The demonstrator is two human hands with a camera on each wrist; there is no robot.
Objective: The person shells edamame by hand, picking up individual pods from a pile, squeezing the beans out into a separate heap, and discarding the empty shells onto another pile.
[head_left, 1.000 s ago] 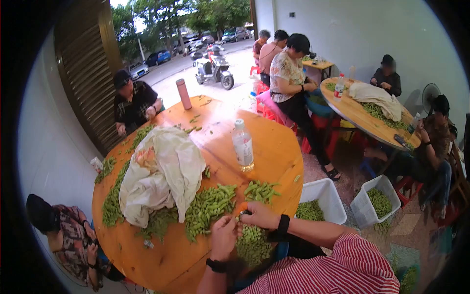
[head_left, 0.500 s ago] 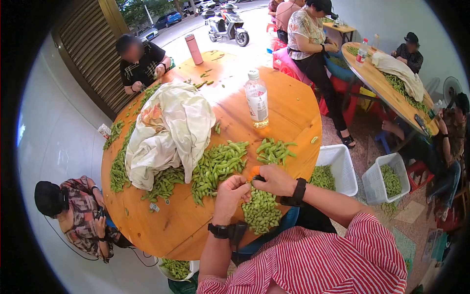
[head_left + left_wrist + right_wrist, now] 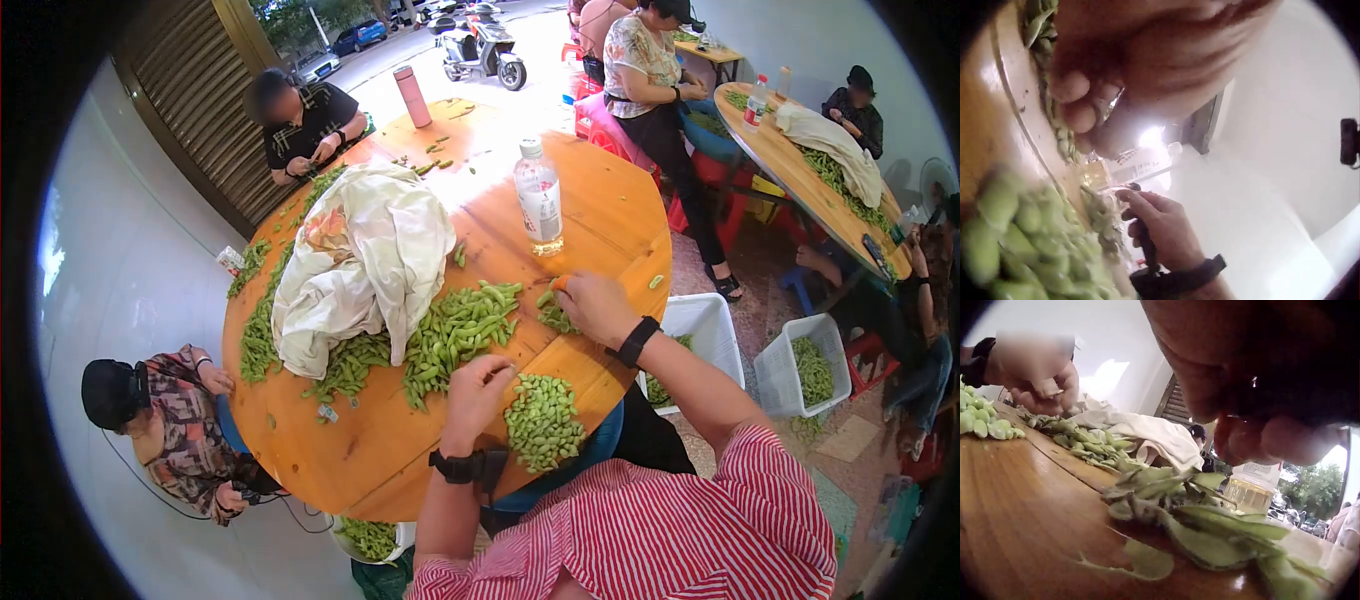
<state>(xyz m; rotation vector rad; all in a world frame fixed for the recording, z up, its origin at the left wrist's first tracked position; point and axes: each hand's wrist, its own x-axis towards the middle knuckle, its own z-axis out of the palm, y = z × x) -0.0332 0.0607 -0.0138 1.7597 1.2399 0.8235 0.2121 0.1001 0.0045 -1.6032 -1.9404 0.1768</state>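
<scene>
1. Beans (image 3: pixel 545 425), pale-green ovals, lie heaped near the closest edge of the round orange wooden table (image 3: pixel 615 205), probably firm and slippery.
2. Left hand (image 3: pixel 476 402) curls beside them; I cannot tell whether it pinches anything.
3. Right hand (image 3: pixel 600 310) is over slim green pods (image 3: pixel 1216 540), grip unclear; likely light, flexible, best pinched endwise.
4. Clear plastic bottle (image 3: pixel 540 205) stands beyond, open room rightward.

Around the round wooden table (image 3: pixel 610 200) we see a pale wall (image 3: pixel 130 270) on its left, a brown slatted shutter (image 3: pixel 185 120) past its far-left edge and, beyond its far side, a wide opening (image 3: pixel 545 80) whose daylight glares across the tabletop. To its right we find a second wooden table (image 3: pixel 790 170), a red plastic stool (image 3: pixel 870 362), another pale wall (image 3: pixel 810 40) and a tiled floor (image 3: pixel 845 440).
</scene>
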